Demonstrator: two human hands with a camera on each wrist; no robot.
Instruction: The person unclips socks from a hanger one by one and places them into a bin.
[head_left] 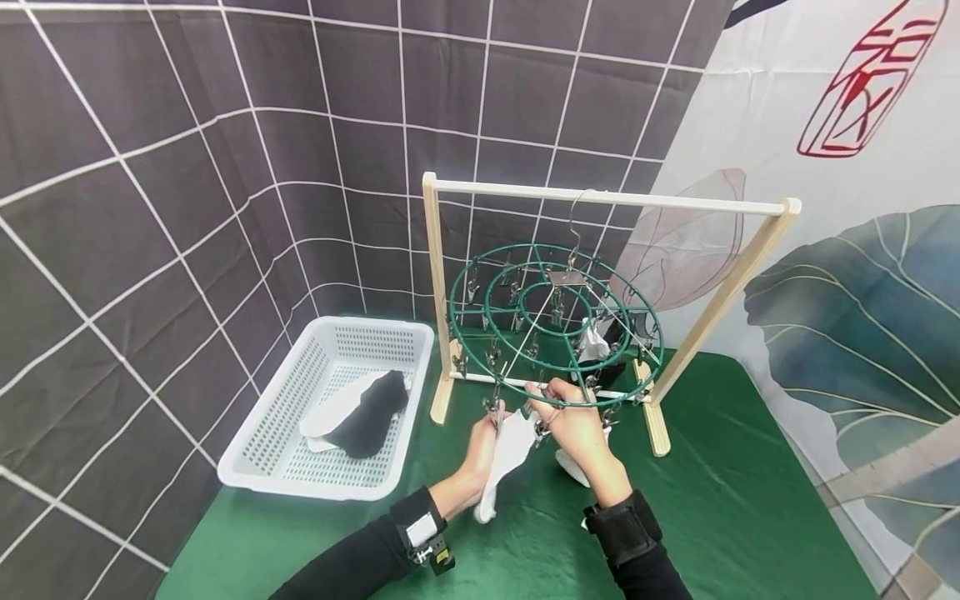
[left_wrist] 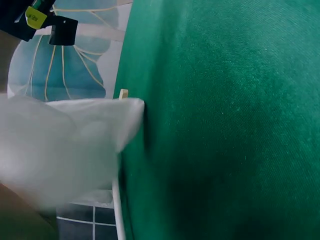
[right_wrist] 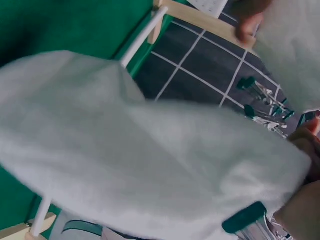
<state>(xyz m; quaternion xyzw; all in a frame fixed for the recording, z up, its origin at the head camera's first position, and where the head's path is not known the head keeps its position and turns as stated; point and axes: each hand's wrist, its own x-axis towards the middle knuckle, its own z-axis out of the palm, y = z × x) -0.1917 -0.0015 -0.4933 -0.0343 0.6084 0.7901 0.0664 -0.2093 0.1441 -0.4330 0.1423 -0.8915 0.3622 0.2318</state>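
A white sock (head_left: 513,446) hangs toe down at the front rim of the green round clip hanger (head_left: 480,379). My left hand (head_left: 480,454) grips the sock's upper edge from the left. To its right, my right hand (head_left: 573,421) pinches a metal clip (head_left: 542,429) at the sock's top corner, fingers over the rim. Another white sock (head_left: 572,468) hangs partly hidden behind the right hand; in the right wrist view a white sock (right_wrist: 150,150) fills the foreground beside a green-tipped clip (right_wrist: 245,218). White cloth (left_wrist: 65,145) blurs across the left wrist view.
A white perforated basket (head_left: 247,454) at the left holds a dark grey sock (head_left: 371,417) and a white sock (head_left: 337,412). The hanger hooks on a wooden rack (head_left: 615,197). Farther back on it hang a white sock (head_left: 594,343) and a black one (head_left: 600,374). Green cloth (head_left: 735,517) covers the table.
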